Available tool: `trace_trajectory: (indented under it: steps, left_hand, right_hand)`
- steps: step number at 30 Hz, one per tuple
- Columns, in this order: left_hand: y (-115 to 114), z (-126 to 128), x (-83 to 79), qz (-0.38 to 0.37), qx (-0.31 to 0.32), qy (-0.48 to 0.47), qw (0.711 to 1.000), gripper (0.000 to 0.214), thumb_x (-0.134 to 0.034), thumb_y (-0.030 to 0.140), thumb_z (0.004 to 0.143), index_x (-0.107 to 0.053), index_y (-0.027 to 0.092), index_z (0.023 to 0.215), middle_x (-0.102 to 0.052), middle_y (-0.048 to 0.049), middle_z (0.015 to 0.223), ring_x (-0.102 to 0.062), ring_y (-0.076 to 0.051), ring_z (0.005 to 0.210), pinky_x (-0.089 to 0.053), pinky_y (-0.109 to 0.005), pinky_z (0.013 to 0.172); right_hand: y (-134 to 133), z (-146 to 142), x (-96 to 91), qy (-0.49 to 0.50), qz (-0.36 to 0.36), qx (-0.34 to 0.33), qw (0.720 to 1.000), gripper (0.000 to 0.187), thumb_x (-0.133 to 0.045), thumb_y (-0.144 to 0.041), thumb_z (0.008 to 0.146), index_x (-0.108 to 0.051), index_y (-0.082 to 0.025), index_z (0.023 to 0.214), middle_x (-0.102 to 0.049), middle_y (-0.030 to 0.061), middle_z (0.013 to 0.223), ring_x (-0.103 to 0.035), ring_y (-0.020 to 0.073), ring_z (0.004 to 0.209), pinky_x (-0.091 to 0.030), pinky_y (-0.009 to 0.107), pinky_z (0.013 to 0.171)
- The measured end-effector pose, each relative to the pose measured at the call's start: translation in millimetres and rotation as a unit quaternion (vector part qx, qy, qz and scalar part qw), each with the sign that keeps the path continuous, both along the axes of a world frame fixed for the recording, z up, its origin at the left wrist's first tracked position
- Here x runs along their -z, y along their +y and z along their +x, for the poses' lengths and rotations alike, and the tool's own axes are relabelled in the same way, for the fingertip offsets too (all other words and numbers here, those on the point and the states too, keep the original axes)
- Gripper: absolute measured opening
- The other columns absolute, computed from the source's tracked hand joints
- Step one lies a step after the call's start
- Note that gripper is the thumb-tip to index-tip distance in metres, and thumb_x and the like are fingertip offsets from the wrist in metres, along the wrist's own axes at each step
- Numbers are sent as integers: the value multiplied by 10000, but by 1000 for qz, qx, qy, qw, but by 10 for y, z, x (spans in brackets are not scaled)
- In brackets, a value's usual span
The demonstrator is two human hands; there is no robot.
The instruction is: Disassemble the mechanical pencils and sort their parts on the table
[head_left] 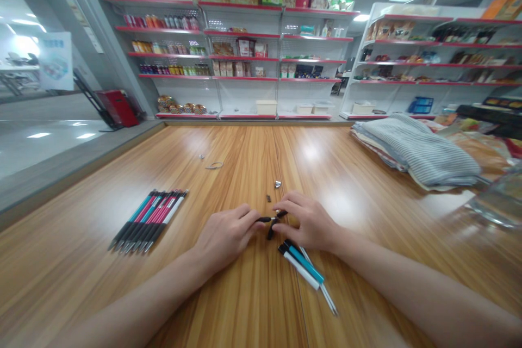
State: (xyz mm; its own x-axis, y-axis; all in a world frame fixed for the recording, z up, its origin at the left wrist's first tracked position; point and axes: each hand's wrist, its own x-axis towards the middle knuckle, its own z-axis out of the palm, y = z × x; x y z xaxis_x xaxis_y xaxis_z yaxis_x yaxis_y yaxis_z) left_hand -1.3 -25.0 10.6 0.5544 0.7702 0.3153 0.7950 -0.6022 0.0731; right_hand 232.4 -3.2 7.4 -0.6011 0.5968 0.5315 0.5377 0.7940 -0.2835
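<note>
Pinched in my left hand (233, 231) is a slim black pen part (264, 219), its light-coloured end pointing right. My right hand (308, 220) is opposite, its fingertips on a small black pen part (281, 213). Another short black piece (269, 231) is by the right thumb; whether the thumb touches it I cannot tell. Below my right hand lie a white pen barrel (304, 271), a blue pen barrel (308, 263) and thin white refills (329, 299). Beyond the hands are small silver tips (278, 185) and a little dark piece (268, 198).
Several pens (149, 220) with black grips lie in a row at left on the wooden table (228, 304). Further back are a thin loop (214, 165) and a small metal bit (201, 157). Folded cloths (420, 147) and a clear glass container (499, 198) occupy the right side.
</note>
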Motion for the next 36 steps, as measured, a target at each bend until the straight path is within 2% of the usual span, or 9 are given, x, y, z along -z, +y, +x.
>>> trace_trajectory:
  steps: [4, 8, 12, 15, 18, 23, 25, 29, 36]
  left_hand:
    - [-41, 27, -22, 15, 43, 14, 999, 268, -341, 295, 985, -586, 214, 1057, -554, -29, 837, -531, -131, 706, -384, -241, 606]
    - [-36, 50, -10, 24, 86, -12, 996, 305, -371, 252, 975, -529, 202, 1231, -572, -62, 905, -536, -179, 847, -430, -296, 745]
    - [42, 11, 24, 12, 25, -100, 995, 255, -407, 284, 964, -607, 178, 1082, -595, -75, 900, -541, -197, 879, -437, -329, 798]
    - [105, -44, 52, -25, -27, -225, 974, 254, -440, 326, 949, -627, 168, 1019, -613, -72, 897, -556, -189, 857, -447, -319, 781]
    - [140, -98, 72, -179, -23, -390, 903, 307, -451, 373, 937, -625, 152, 1059, -602, -53, 810, -544, -153, 720, -449, -285, 668]
    - [143, -173, 52, -428, 106, -622, 647, 383, -387, 355, 937, -606, 123, 1151, -565, -69, 785, -547, -154, 702, -466, -333, 689]
    - [137, -189, 36, -472, 135, -648, 582, 369, -420, 353, 921, -625, 137, 1138, -563, -68, 764, -551, -160, 702, -465, -344, 697]
    - [138, -196, 48, -505, 179, -661, 526, 269, -555, 302, 874, -671, 135, 1050, -585, -63, 726, -568, -160, 706, -452, -308, 688]
    - [153, -213, 111, -500, 167, -678, 512, 218, -483, 219, 924, -674, 123, 972, -612, -66, 716, -580, -151, 678, -444, -286, 676]
  right_hand:
    - [-28, -28, -16, -33, 23, -36, 999, 229, -551, -385, 897, -606, -196, 1015, -602, 71, 880, -558, 192, 851, -472, 316, 749]
    - [-50, -43, -16, -49, 30, -26, 998, 184, -463, -308, 946, -607, -192, 948, -595, 58, 825, -548, 175, 808, -445, 295, 728]
    - [-35, -10, -7, 13, 18, 50, 999, 200, -440, -266, 946, -578, -180, 829, -563, 44, 756, -523, 160, 734, -406, 279, 664]
    - [1, 30, 0, 64, 6, 95, 993, 250, -422, -246, 948, -528, -181, 730, -524, 28, 693, -491, 144, 662, -372, 269, 612]
    - [27, 51, 3, 100, -2, 107, 989, 290, -413, -244, 951, -475, -185, 674, -494, 16, 664, -463, 131, 614, -341, 261, 575]
    - [26, 37, -1, 126, -15, 88, 988, 300, -413, -234, 955, -467, -183, 665, -490, 9, 659, -454, 120, 599, -323, 252, 560]
    - [27, 37, 4, 125, -21, 77, 989, 283, -420, -234, 955, -496, -178, 688, -490, 10, 662, -454, 121, 607, -322, 252, 564]
    - [38, 62, 21, 126, -19, 43, 991, 252, -449, -226, 945, -519, -169, 709, -467, 3, 647, -438, 118, 607, -310, 254, 565]
    - [6, 66, 42, 128, -5, 14, 992, 242, -466, -217, 935, -489, -173, 698, -447, 1, 650, -428, 123, 626, -308, 260, 577]
